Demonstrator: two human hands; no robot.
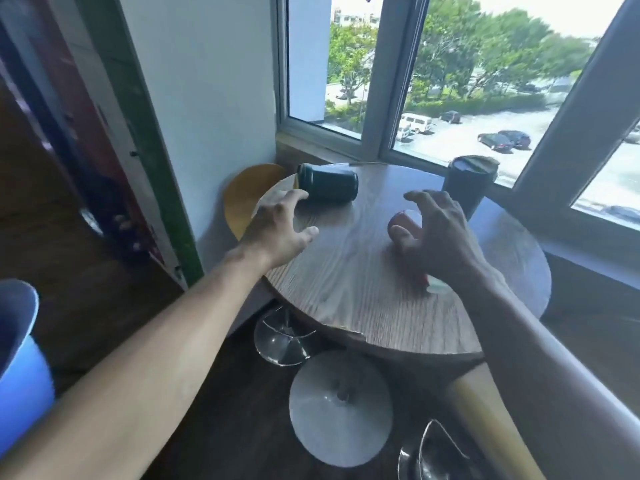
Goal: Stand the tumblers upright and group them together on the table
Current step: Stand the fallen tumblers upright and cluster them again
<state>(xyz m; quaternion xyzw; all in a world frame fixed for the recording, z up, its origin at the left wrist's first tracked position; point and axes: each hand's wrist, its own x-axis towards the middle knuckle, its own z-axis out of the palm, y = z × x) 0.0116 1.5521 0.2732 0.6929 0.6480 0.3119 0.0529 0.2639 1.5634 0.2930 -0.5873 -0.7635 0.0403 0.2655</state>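
Green tumbler point(327, 182): dark, on its side, upper centre of the round table point(346, 271).
Black tumbler point(468, 183): upright, upper right.
Red tumbler point(403, 221): lying, seemingly, mostly hidden under the right hand point(438, 233).
Left hand point(280, 225): spread wide, fingertips beside the green tumbler.
Right hand: fingers splayed, grasping nothing.

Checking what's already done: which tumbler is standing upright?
The dark tumbler at the table's far right, by the window. The dark green one and the red one lie on their sides.
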